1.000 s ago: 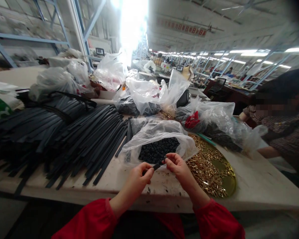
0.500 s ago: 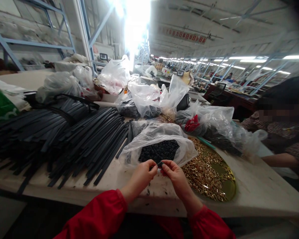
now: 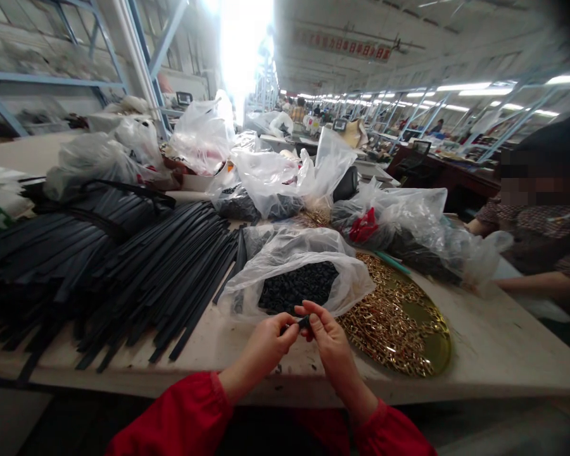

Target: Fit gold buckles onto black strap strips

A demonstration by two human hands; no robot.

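My left hand and my right hand meet over the front edge of the pale table. Both pinch one small black piece between their fingertips. Just behind them lies an open clear plastic bag full of small black parts. To the right of my right hand sits a round gold tray heaped with small gold metal pieces. My sleeves are red.
A big pile of long black strips covers the table's left half. More plastic bags of parts crowd the back. Another person in a checked top sits at the right side, forearm on the table.
My hands have closed in on each other, and the black piece between them now shows much shorter than a second ago. The view shifted slightly.
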